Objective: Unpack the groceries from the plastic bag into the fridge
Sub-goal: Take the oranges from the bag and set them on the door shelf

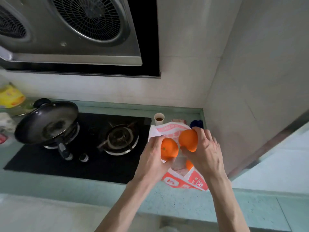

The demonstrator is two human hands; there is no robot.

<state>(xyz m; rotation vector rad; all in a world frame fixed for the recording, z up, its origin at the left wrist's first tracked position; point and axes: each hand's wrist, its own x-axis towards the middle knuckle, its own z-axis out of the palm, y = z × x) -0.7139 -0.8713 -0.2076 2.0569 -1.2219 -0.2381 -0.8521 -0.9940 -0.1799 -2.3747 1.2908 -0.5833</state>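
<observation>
Both hands above red-white plastic bag, lying on green countertop just right of black gas hob. L hand curled round one orange. R hand gripping second orange, fingers spread over it. Third orange partly seen inside bag, btw. the wrists. Paper cup w/ dark liquid behind bag. Wok tilted on left burner. Fridge not in view.

Single head view, looking down, close over countertop beside stove
</observation>
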